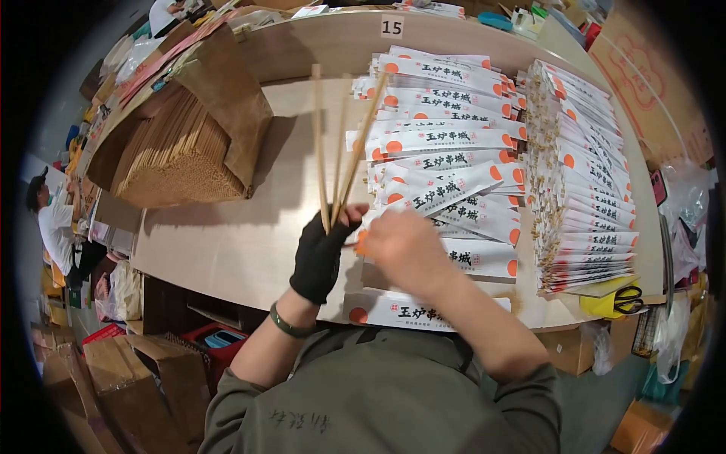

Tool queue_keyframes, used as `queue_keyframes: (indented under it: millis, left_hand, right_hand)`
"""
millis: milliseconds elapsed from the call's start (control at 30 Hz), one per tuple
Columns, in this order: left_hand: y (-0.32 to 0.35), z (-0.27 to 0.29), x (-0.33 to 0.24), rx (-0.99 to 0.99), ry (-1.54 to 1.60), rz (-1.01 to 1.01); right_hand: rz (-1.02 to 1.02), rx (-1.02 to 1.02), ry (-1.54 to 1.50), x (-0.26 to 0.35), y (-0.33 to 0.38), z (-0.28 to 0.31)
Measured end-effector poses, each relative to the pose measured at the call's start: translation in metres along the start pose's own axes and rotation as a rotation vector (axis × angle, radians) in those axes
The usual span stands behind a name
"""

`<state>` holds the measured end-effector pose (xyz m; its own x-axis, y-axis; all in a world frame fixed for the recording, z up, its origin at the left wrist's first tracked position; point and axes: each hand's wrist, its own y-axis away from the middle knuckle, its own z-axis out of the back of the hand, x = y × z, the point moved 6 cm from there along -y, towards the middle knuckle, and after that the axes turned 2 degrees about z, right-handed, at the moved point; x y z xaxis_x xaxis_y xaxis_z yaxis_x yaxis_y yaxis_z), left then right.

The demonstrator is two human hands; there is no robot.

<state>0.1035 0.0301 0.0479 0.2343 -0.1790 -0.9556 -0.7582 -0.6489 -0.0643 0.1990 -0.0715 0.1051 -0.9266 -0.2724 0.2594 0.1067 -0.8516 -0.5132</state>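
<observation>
My left hand (319, 253), in a black fingerless glove, is closed round a few wooden chopsticks (354, 163). Their upper ends stand up and fan apart. Close beside its fingertips is my right hand (404, 250), blurred, with its fingers curled in. What those fingers hold is hidden, though an orange patch shows at their left edge. Beyond my hands lies a broad pile of white paper chopstick sleeves (446, 140) with orange dots and black lettering. One sleeve (393, 310) lies at the near table edge, partly under my right forearm.
A brown paper-wrapped bundle of chopsticks (181, 163) lies on the table (227, 242) at the left. Stacked filled sleeves (590, 174) stand on the right. Black-handled scissors (628, 300) lie at the near right corner. Cardboard boxes (144, 378) crowd the lower left; another person (64, 227) is farther left.
</observation>
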Motion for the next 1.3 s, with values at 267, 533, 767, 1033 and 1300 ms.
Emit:
queue_keyframes:
  millis: [267,533,767,1033,1300]
  left_hand:
    - [0.001,0.047,0.015,-0.124,-0.329,0.298]
    - [0.023,0.064,0.032,-0.261,-0.061,0.331]
    - [0.037,0.079,0.023,-0.215,-0.188,0.392]
    - [0.038,0.099,0.000,-0.044,-0.558,0.339]
    - [0.031,0.104,-0.011,0.053,-0.557,0.382]
  right_hand:
    - [-0.041,0.224,0.179,-0.006,0.067,-0.027]
    - [-0.046,0.102,0.090,-0.010,0.080,-0.019]
    - [-0.454,-0.050,-0.187,-0.040,0.076,-0.001]
    - [-0.906,-0.196,-0.659,-0.073,0.083,0.021]
    - [-0.842,-0.122,-0.716,-0.067,0.078,0.026]
